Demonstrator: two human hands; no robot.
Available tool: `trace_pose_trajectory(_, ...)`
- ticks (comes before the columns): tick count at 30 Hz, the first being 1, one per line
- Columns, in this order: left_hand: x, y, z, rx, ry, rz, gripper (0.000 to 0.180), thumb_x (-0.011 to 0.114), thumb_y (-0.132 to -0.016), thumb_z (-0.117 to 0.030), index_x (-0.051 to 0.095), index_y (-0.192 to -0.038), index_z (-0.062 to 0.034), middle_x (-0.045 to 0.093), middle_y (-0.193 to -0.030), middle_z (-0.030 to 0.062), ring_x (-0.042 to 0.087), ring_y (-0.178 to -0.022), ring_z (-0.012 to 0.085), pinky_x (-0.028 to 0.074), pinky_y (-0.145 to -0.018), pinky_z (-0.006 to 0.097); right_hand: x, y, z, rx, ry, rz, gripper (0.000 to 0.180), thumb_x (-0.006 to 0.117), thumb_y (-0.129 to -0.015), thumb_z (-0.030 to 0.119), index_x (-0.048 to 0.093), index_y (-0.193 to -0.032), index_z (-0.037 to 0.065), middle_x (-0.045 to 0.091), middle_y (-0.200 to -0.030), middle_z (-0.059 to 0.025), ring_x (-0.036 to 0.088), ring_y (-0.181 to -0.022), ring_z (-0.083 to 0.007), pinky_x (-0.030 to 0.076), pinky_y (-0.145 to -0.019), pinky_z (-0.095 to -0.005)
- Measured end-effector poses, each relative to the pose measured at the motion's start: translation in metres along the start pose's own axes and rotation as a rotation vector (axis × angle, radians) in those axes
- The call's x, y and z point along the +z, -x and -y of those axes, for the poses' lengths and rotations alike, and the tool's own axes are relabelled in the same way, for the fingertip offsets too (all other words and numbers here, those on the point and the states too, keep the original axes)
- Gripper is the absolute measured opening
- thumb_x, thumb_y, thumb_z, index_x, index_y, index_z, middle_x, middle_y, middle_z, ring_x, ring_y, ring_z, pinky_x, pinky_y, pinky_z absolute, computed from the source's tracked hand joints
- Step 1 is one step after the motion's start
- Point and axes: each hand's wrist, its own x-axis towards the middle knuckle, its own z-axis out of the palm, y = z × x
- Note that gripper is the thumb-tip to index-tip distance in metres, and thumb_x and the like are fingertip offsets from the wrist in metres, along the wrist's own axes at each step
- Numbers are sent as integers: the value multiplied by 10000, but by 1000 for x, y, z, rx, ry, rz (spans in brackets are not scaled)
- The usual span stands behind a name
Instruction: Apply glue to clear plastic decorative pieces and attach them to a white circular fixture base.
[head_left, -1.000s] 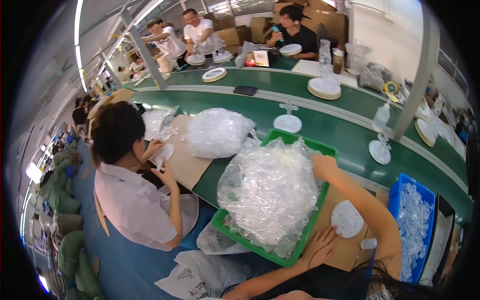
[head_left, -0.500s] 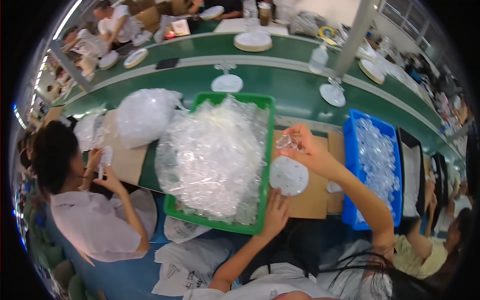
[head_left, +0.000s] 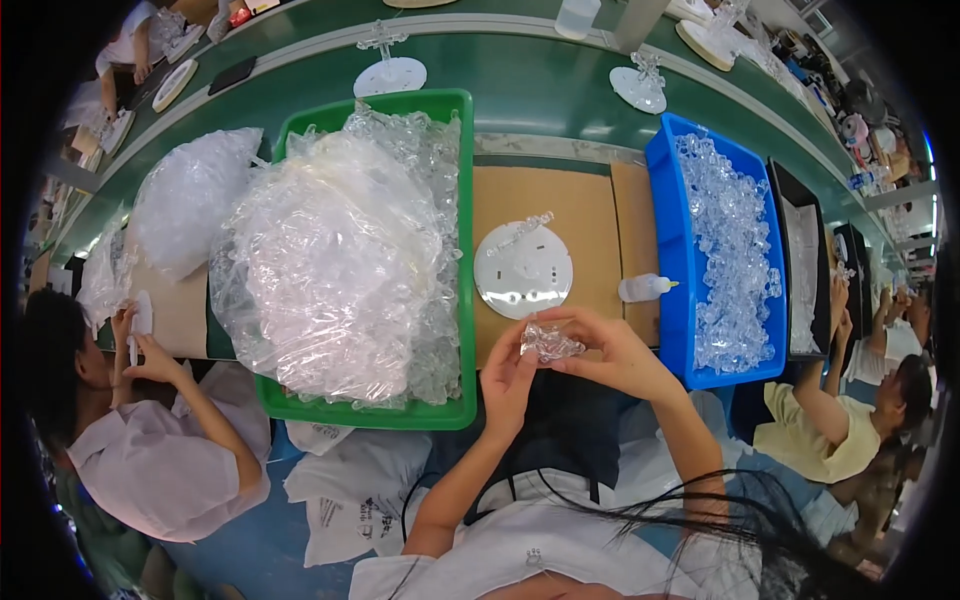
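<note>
Between the fingertips of both hands is a small clear plastic piece (head_left: pixel 552 343), shaped like a faceted fitting. My left hand (head_left: pixel 507 384) pinches its left end, and my right hand (head_left: pixel 622 358) grips its right end with thumb and fingers. Just beyond them, a white round disc (head_left: pixel 522 277) with small holes lies on brown cardboard (head_left: pixel 580 215). A slim clear plastic part (head_left: pixel 527 231) sits on the disc's far half; whether it is fixed there I cannot tell. Neither hand touches the disc.
Left of the cardboard stands a green bin (head_left: pixel 467 250) heaped with bagged clear parts. To the right are a small squeeze bottle (head_left: pixel 642 288) and a blue bin (head_left: pixel 676 250) of clear pieces. Two assembled discs (head_left: pixel 392 77) rest on the green bench. Co-workers sit at both sides.
My left hand has left the disc's near edge, and my right hand has come back from its far side. Both now hold a clear piece nearer my body. The view has shifted.
</note>
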Motion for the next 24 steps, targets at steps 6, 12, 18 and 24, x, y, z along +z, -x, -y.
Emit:
trace_pose_trajectory(6, 0, -6, 0, -64, -92, -48, 400, 501, -950, -83, 433, -1316, 61, 470, -1354, 155, 479, -1214, 247, 369, -1021, 342, 12, -7, -20, 41, -318, -230, 286, 679, -803, -4, 593, -1075, -22, 642, -1017, -84, 621, -923, -119, 499, -810, -246)
trace_pose_trajectory(12, -8, -16, 7, 270, -1246, -5, 511, 512, -913, -171, 377, -1357, 42, 346, -1400, 278, 306, -1323, 431, 270, -1076, 477, 19, -36, -40, 56, -42, -589, 260, 697, -816, 56, 607, -1045, -27, 661, -903, -71, 635, -772, -103, 496, -687, -214)
trace_pose_trajectory(18, -16, -4, 24, 330, -1396, 130, 577, 588, -856, -214, 394, -1350, 14, 351, -1377, 288, 313, -1309, 446, 273, -1066, 528, 16, -54, -53, 119, -353, -590, 286, 646, -870, 145, 588, -1087, -32, 659, -912, -98, 661, -779, -150, 521, -694, -230)
trace_pose_trajectory(24, -24, -4, 22, 410, -1356, 167, 488, 576, -876, -208, 470, -1303, 2, 409, -1342, 248, 354, -1305, 383, 318, -1051, 494, -1, -30, -73, 231, -602, -590, 264, 586, -909, 145, 583, -1107, -30, 669, -918, -88, 673, -782, -146, 546, -669, -220)
